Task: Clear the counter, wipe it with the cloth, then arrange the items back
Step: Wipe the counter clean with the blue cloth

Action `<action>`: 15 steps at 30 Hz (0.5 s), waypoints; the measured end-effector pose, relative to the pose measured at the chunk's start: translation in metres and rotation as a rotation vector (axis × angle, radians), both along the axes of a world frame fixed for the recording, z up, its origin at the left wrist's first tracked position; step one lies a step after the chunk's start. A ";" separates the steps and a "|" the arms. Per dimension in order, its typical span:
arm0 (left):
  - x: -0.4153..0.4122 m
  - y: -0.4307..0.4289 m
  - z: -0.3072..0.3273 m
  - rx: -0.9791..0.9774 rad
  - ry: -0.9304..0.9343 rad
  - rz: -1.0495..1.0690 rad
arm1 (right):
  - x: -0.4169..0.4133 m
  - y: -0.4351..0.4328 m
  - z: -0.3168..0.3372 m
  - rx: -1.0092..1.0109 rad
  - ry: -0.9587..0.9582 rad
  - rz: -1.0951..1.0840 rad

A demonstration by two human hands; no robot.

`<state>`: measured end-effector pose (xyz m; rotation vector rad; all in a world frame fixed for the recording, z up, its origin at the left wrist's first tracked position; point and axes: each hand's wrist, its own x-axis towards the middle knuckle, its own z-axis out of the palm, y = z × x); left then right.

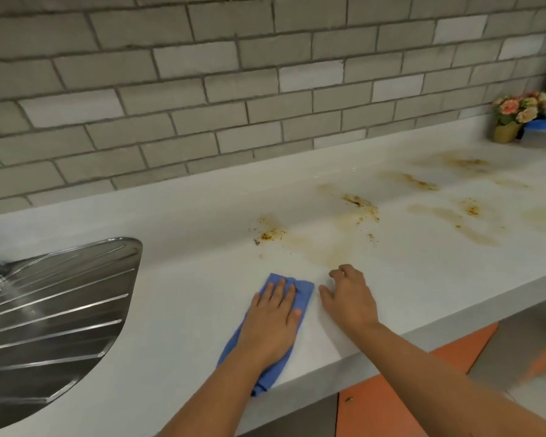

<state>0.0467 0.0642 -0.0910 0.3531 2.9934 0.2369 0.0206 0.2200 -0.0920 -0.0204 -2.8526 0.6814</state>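
- A person's left hand [273, 320] lies flat on a folded blue cloth [304, 292], fingers straight and together, pressing it onto the white bench [186, 279] near the front edge.
- The cloth runs lengthwise under the palm, and its near end hangs slightly over the edge of the bench.
- The right hand [349, 298] rests on the bench just beside the cloth. Its fingers are loosely curled, its fingertips touch the surface, and it holds nothing.
- Brown stains [360, 205] with dark crumbs streak the bench beyond and to the right of both hands, spreading toward the far right corner.
- A ribbed steel draining board [54, 304] is set into the bench at left, well apart from the cloth.
- A small pot of pink and orange flowers [514, 116] stands in the far right corner against the grey tiled wall [202, 89].
- Beside the pot sits what may be a container with a blue lid [541, 124], though the picture is too soft there to be sure.
- Orange cupboard doors [385, 405] show below the bench front.
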 end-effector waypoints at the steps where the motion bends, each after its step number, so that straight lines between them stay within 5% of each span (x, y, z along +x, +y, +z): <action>1: -0.006 -0.012 0.000 0.009 -0.002 -0.025 | -0.001 -0.006 -0.002 0.026 -0.009 0.011; 15: -0.196 -0.153 0.003 -0.063 0.026 0.350 | -0.029 -0.055 -0.013 0.120 0.053 0.139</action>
